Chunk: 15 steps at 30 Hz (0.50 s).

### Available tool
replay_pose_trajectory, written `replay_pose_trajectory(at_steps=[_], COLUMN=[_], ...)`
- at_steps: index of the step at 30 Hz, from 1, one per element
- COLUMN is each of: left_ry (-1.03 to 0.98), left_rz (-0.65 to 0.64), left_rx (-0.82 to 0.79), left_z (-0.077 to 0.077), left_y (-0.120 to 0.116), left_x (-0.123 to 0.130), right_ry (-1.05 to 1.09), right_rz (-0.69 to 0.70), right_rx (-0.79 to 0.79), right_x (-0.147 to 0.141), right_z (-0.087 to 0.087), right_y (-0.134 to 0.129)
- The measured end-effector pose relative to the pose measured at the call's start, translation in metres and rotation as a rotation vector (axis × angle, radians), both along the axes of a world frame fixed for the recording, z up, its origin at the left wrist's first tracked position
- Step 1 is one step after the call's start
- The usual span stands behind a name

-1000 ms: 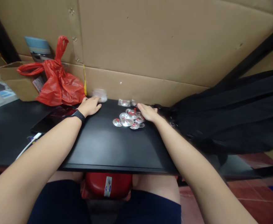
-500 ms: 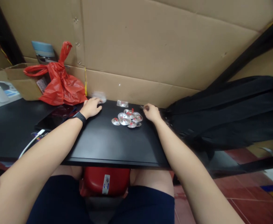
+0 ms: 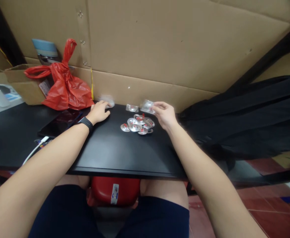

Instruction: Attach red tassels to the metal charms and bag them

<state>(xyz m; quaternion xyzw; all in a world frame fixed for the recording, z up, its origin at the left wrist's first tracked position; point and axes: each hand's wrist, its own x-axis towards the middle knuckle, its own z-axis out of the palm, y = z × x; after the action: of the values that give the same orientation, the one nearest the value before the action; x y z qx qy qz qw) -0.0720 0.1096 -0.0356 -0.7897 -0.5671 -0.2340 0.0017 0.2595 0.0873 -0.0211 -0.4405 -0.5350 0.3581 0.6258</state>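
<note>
Several shiny metal discs with red loops [image 3: 135,127] lie in a loose pile on the black table [image 3: 125,152]. Behind them a small clear packet [image 3: 132,108] lies near the cardboard wall. My right hand [image 3: 164,114], right of the pile, pinches a clear plastic packet [image 3: 148,106] with something shiny and red in it. My left hand [image 3: 99,111] rests on the table at the left, fingers apart, its fingertips beside or on a blurred clear plastic bag [image 3: 107,101]; it does not grip it visibly.
A red plastic bag [image 3: 67,89], a cardboard box [image 3: 26,87] and a dark tablet [image 3: 60,123] are at the left, with a white cable [image 3: 33,151]. Black cloth [image 3: 246,115] hangs at the right. The cardboard wall [image 3: 160,49] closes off the back.
My right hand has lifted a little, and the packet in it now shows clearly, extending to its left. The view has shifted slightly. My left hand stays beside the plastic bag.
</note>
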Motion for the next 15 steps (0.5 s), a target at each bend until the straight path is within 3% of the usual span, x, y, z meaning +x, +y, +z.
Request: replay_pose_trajectory(at_steps=[15], left_ry=[-0.043], left_rz=[-0.002], left_rx=[0.005], left_z=[0.003], left_y=[-0.004], left_x=[0.002], right_ry=[0.002], right_rz=[0.199], right_rx=[-0.160], right_x=[-0.013], right_z=[0.006], right_y=[-0.015])
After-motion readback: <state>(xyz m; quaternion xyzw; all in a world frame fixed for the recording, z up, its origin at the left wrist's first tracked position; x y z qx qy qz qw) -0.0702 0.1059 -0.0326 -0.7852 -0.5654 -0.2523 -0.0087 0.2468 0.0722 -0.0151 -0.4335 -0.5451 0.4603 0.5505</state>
